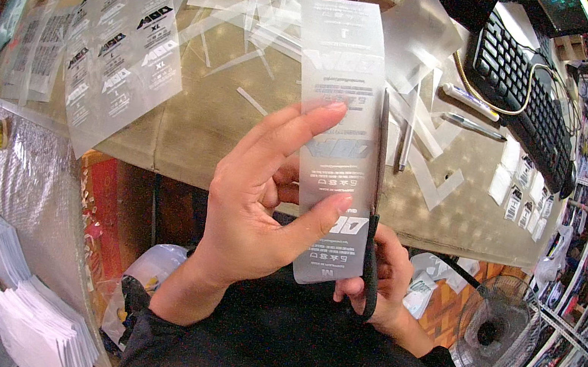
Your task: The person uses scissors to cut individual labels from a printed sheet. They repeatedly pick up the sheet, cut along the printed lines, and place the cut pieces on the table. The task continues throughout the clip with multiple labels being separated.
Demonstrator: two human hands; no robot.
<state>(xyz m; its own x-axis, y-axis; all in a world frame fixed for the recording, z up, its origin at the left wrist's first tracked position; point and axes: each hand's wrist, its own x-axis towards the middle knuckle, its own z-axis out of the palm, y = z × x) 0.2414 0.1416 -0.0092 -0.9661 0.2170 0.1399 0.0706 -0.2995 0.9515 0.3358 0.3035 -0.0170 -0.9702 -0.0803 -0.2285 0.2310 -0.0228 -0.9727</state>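
Note:
A long translucent strip of film [342,49], printed with rows of label designs, stands upright in front of my chest. My left hand [248,203] grips it between thumb and fingers, with the thumb on the near face. In my right hand [393,276] is a pair of scissors [373,277] with black handles. The scissors' blades point away from me and lie along the strip's right edge. Whether they are biting into the film cannot be made out. Part of my right hand is hidden behind the handle and the strip.
A larger printed film sheet [119,98] covers the table's left side. Thin offcuts [230,6] lie scattered at the back. To the right are a black keyboard [517,61], a white marker [468,101], a silver pen [474,126] and small cut labels [514,203]. A fan [490,330] stands below.

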